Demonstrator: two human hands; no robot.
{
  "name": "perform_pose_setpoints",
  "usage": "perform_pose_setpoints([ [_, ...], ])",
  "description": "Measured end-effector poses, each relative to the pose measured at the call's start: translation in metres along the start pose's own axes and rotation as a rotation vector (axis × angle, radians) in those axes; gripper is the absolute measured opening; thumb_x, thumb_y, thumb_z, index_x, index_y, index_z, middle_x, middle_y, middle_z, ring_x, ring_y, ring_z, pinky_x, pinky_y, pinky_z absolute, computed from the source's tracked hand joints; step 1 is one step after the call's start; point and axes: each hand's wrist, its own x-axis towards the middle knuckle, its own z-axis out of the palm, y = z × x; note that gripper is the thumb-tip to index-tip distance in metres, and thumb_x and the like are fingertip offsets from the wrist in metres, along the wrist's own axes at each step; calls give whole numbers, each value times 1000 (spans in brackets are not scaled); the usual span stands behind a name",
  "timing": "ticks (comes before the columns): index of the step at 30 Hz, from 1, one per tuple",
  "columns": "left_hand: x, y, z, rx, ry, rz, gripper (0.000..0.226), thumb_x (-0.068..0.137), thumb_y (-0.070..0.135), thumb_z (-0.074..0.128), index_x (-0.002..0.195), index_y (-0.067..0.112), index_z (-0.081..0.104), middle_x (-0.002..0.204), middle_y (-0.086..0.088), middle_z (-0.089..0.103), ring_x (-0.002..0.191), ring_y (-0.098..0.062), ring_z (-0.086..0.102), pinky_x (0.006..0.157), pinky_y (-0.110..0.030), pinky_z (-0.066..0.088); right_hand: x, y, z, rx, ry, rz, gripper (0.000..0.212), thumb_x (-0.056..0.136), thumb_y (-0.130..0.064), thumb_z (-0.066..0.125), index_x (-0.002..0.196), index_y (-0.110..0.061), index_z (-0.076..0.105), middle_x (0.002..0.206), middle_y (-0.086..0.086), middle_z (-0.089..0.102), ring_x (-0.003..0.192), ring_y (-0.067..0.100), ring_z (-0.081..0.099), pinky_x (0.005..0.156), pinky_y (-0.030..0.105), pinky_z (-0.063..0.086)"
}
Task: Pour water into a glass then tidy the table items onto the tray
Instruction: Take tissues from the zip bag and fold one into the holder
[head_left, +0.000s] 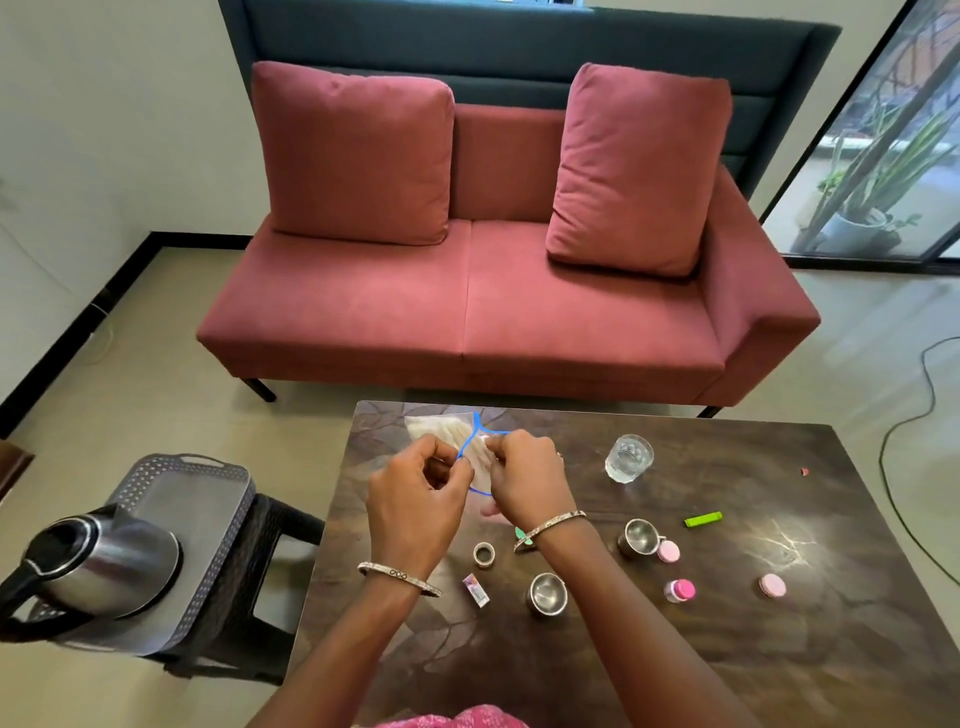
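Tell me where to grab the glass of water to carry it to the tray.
Wrap the side wall of the glass around mid-height, coming in level from the near side. It stands upright and open-topped with nothing touching it, so a level side hold should avoid spilling.

A red two-seat sofa (467, 312) is set on the pale floor (156, 415), its back placed against a dark grey padded panel (519, 47). Two matching red cushions are propped upright against the sofa back, one cushion (353, 156) at the left end of the seat and the other cushion (639, 166) at the right end by the armrest. A glass door (909, 130) is seen at the right, with a potted plant (857, 228) behind it. A dark cable (881, 462) is laid across the floor at the right edge. A black skirting (67, 343) is run along the left wall, and a dark woven stool (275, 525) is stood near it.
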Motion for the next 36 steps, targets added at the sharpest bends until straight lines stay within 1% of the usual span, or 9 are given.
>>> perform_pose_setpoints([
  [5,2,-3,-3,4,16,7,14,73,25,69,62,20,61,55,9,64,54,-3,60,58,-30,51,6,-2,5,4,57,32,31,87,2,42,94,-5,71,95,16,72,97,37,67,86,41,55],
  [7,3,-5,-5,4,14,13,14,73,26,69,62,21,61,55,10,64,54,-3,60,57,-30,52,8,-3,8,5,81,35,29,90,-2,44,95,-7,73,96,15,73,97,36,67,87,40,55],
  [13,2,-8,-5,-6,7,17,15,72,25,70,62,22,61,55,12,63,53,-2,60,57,-31,52,9,-1,15,21,98,62,27,94,-15,48,95,-14,74,90,12,72,82,37,71,79,37,59],
  [16,2,-10,-5,-3,12,18,15,72,26,70,62,22,61,54,12,63,53,-3,60,56,-30,52,10,0,18,-17,130,53,26,96,-20,47,91,-12,71,90,13,71,84,36,70,77,34,56],
  [22,6,-16,-3,16,39,-24,16,73,28,71,63,23,60,53,11,63,53,-2,59,56,-28,49,3,-1,21,-165,273,-121,27,97,-25,43,83,-13,63,86,9,71,86,34,64,64,32,30],
  [26,9,-21,1,8,29,-61,19,75,32,70,63,23,60,54,11,65,55,-4,63,60,-32,53,-8,-8,25,-171,315,-214,23,96,-27,46,84,-12,59,84,11,70,78,37,66,61,33,31],
  [31,13,-29,3,-57,10,-138,17,75,34,71,64,24,62,55,9,68,56,-7,67,65,-37,57,-23,-13,22,-145,474,-296,16,86,-24,60,73,-15,55,60,1,63,47,25,61,46,24,25],
  [33,15,-33,3,-64,7,-160,18,75,34,70,63,23,62,54,8,68,55,-7,67,66,-37,57,-26,-12,22,-86,511,-323,13,86,-23,56,77,-15,54,62,-1,61,48,23,58,45,24,27],
  [36,15,-36,4,-112,-1,-194,19,76,31,70,63,20,62,52,8,68,53,-8,68,67,-37,57,-29,-8,23,-10,530,-322,9,90,-21,52,84,-15,55,66,-2,62,54,22,58,46,29,37],
])
